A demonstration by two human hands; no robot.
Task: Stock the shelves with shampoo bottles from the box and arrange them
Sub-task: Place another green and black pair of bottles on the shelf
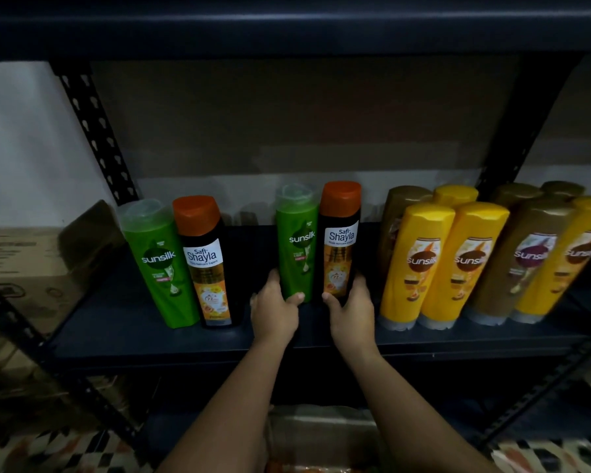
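Standing upright at the left of the dark shelf (123, 339) are a green Sunsilk bottle (159, 264) and a black Safi Shayla bottle (207, 264), touching. Mid-shelf, the left hand (276, 310) grips a second green bottle (297, 244) near its base; the right hand (351, 310) grips a second black bottle (340, 240) beside it. Yellow and gold Sunsilk bottles (420, 264) crowd the right.

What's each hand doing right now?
Left hand: holding the green Sunsilk bottle.
Right hand: holding the black Safi Shayla bottle.
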